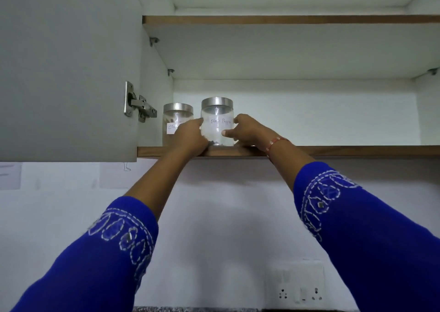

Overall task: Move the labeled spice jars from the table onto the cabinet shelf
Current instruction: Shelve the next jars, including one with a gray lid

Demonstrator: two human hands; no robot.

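Observation:
A clear jar with a metal lid and a "Black Pepper" label (217, 121) stands on the lower cabinet shelf (333, 151), near its front edge. My left hand (190, 136) grips its left side and my right hand (245, 132) grips its right side. A second clear jar with a metal lid and a partly hidden white label (175, 121) stands just to the left on the same shelf, behind my left hand. The table is out of view.
The open cabinet door (69, 73) with its metal hinge (138, 105) hangs at the left. An upper shelf (285, 19) runs above. The lower shelf stretches bare to the right of the jars. A wall socket (300, 283) sits below on the wall.

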